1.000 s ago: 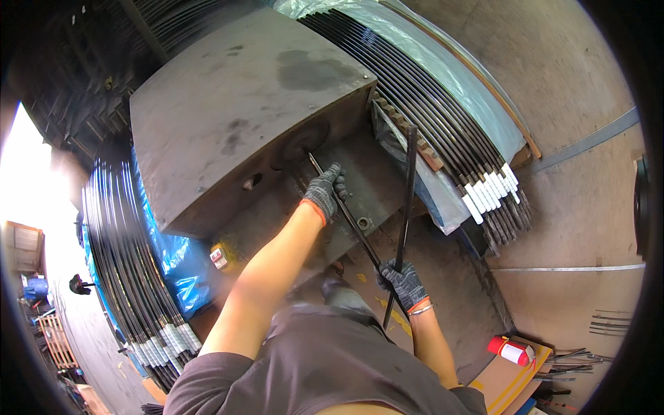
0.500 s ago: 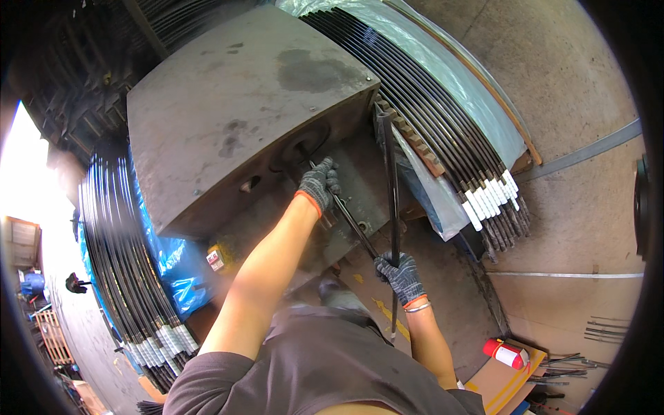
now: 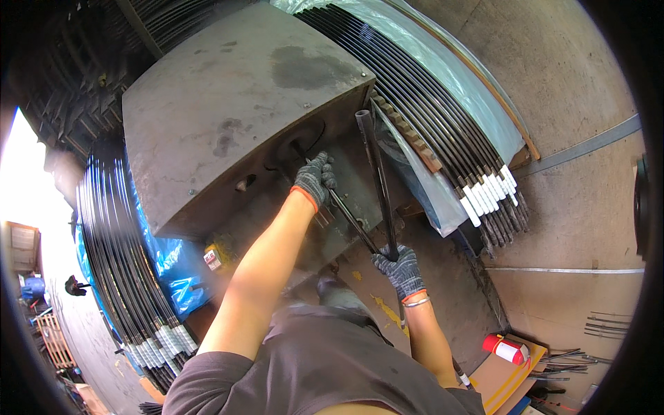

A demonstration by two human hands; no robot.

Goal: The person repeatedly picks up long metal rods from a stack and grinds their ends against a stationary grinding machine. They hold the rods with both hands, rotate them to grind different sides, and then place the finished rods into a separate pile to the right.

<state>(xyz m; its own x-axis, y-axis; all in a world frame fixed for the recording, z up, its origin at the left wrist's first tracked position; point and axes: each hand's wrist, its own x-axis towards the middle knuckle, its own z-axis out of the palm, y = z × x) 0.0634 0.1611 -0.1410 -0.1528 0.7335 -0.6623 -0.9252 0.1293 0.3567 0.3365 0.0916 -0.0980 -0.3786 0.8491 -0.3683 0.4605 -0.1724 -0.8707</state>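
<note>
Both my hands wear dark grey knit gloves with orange cuffs. My left hand [image 3: 315,180] is wrapped round a slim black rod [image 3: 354,220], close to the round opening in the front of a grey metal box-shaped machine [image 3: 200,104]. The rod's far end reaches into that opening. My right hand [image 3: 401,272] is closed at the near end of this rod and also round a second, thicker-looking black rod [image 3: 378,181]. That second rod stands steeply, its open tubular end beside the machine's right corner. My fingers partly hide where the two rods meet.
Right of the machine, many black rods [image 3: 422,111] with white-wrapped ends rest on a notched wooden rack [image 3: 411,142]. A similar bundle [image 3: 121,249] lies at left beside blue plastic [image 3: 173,256]. A red fire extinguisher [image 3: 506,349] lies on cardboard at lower right.
The second rod's upper end has swung left and away from the rack, so its hollow tip now shows. My right hand has turned slightly with it; my left hand has barely moved.
</note>
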